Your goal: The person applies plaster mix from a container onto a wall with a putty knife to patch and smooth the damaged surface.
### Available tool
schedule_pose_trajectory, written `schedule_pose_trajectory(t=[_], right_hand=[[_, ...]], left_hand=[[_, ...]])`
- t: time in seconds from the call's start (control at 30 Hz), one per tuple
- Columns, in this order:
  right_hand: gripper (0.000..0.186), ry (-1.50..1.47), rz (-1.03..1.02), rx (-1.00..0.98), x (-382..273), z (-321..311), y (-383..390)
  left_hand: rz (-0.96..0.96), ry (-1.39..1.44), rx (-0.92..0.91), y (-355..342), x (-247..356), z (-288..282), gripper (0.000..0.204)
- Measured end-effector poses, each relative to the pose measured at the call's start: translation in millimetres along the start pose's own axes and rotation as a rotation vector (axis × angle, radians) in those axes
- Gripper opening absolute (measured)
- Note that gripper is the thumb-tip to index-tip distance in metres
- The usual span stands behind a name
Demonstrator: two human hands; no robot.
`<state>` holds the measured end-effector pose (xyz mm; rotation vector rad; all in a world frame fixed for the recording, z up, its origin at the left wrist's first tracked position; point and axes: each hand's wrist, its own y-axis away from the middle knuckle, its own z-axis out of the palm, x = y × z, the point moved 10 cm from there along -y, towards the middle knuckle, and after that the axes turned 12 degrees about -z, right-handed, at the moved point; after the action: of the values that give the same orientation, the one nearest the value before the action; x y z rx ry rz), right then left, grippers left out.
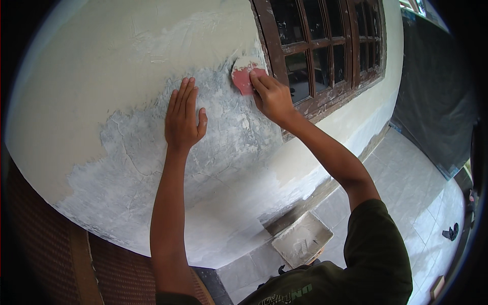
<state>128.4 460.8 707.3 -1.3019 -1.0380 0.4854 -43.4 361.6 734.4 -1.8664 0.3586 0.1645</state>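
Observation:
My left hand (184, 116) lies flat against the grey, patchy part of the wall (137, 142), its fingers stretched upward and the thumb apart. Up and to the right, beside the window frame, my right hand (273, 96) grips a red putty scraper (245, 80). Pale paste coats the scraper's upper edge, which is at the wall where the cream surface meets the bare grey area. My thumb presses on the scraper's face; the fingers behind it are partly hidden.
A brown wooden window (310, 56) with dark panes stands right of the scraper. On the tiled floor (401, 168) below sits a tray (302, 239) smeared with paste. A dark sheet (432, 91) hangs at the far right. Brown woven panels (122, 269) stand at lower left.

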Motion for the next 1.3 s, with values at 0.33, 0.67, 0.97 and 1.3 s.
schedule_pose_trajectory(t=[0.33,0.67,0.97,1.3], right_hand=[[0.048,0.156,-0.04,0.186,57.5,-36.6,-72.6],[0.052,-0.127,-0.028,0.081,4.3,-43.5,-36.2],[0.054,0.029,0.022,-0.062,13.8,1.1,6.1],[0.05,0.134,0.008,0.075,47.5,-26.1,-50.8]], left_hand=[[0.014,-0.034,0.008,-4.2,5.4,4.2,0.045],[0.017,-0.021,-0.001,-3.4,5.8,0.9,0.045],[0.004,-0.032,-0.007,-4.2,3.2,0.3,0.045],[0.021,0.004,-0.001,-3.6,6.6,3.3,0.047]])
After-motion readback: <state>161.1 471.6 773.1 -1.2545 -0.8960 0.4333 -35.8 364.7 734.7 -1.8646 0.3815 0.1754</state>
